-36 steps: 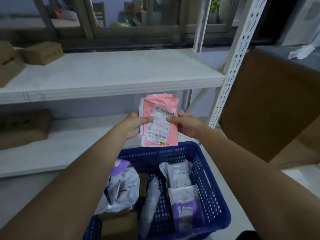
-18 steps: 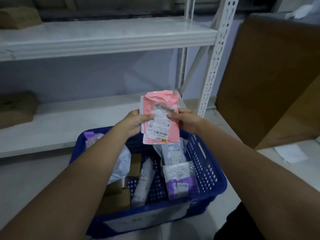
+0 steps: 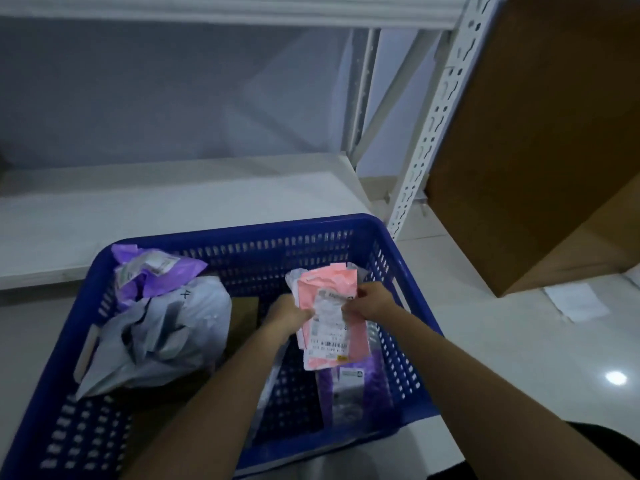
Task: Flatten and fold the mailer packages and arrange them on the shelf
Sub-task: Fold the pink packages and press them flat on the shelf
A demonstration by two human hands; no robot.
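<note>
Blue basket of crumpled mailers

There is one view only, from a wide-angle camera worn on the person's head, facing forward and steeply down. It looks close over a blue basket on the floor, with both forearms reaching in from the bottom edge. Beyond the basket's far rim lie the low shelf and its white upright post.
</note>
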